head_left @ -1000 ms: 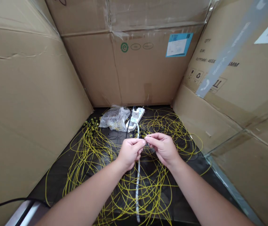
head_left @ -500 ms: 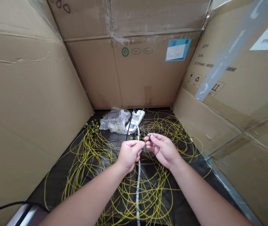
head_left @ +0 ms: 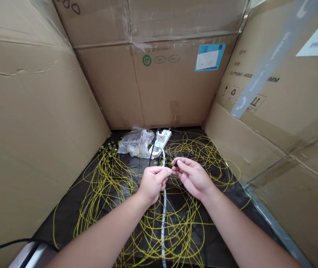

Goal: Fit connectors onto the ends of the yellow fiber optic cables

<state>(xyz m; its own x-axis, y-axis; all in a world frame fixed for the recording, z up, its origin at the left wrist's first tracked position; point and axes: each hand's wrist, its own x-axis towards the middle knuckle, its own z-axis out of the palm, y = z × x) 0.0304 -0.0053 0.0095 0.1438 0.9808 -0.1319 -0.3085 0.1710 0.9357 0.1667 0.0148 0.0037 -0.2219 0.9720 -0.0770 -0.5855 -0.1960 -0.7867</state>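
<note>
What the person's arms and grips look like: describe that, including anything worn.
Both the left forearm and right forearm are bare, tapering towards the wrists, with no sleeve in view. The left grip and right grip are ungloved. No watch, bracelet or marking shows; some fingers are hidden.

On the right box (head_left: 248, 137), the print reads "QTY", "G.W." and "465X"; after the grey tape (head_left: 266, 61), "MM" closes the line. Below stand a glass sign (head_left: 226, 89), a recycling sign (head_left: 233, 92) and two up arrows (head_left: 255, 101). The back box (head_left: 159, 100) carries a green "e" (head_left: 147, 60) and handwritten "00" (head_left: 72, 7) (its blue label (head_left: 210, 57) is too small for reading).
</note>
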